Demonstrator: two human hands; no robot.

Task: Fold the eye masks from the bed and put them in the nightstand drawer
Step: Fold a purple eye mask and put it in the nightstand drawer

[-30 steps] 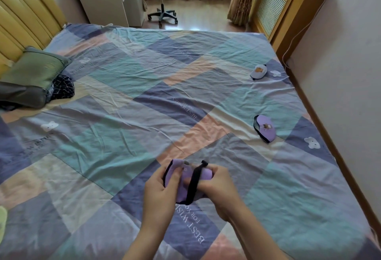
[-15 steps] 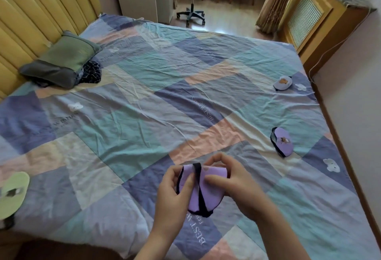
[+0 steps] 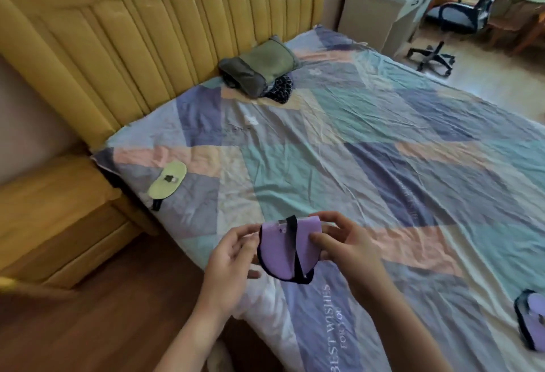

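Observation:
I hold a folded purple eye mask (image 3: 280, 250) with a black strap wrapped around it, above the near edge of the bed (image 3: 383, 165). My left hand (image 3: 228, 256) pinches its left side and my right hand (image 3: 348, 246) grips its right side. A pale green eye mask (image 3: 168, 184) lies flat near the bed's left edge. Another purple eye mask (image 3: 532, 320) lies folded at the right edge of the view. The wooden nightstand (image 3: 53, 218) stands left of the bed, its drawer fronts shut.
A yellow padded headboard (image 3: 147, 41) runs behind the bed. A green and grey pillow (image 3: 259, 67) rests on dark cloth by it. A white desk (image 3: 383, 5) and office chair (image 3: 460, 17) stand at the back right. Wooden floor (image 3: 103, 312) lies below left.
My view has swung left, bringing the headboard, nightstand and green mask into sight. The purple mask stays folded in both hands, held slightly higher.

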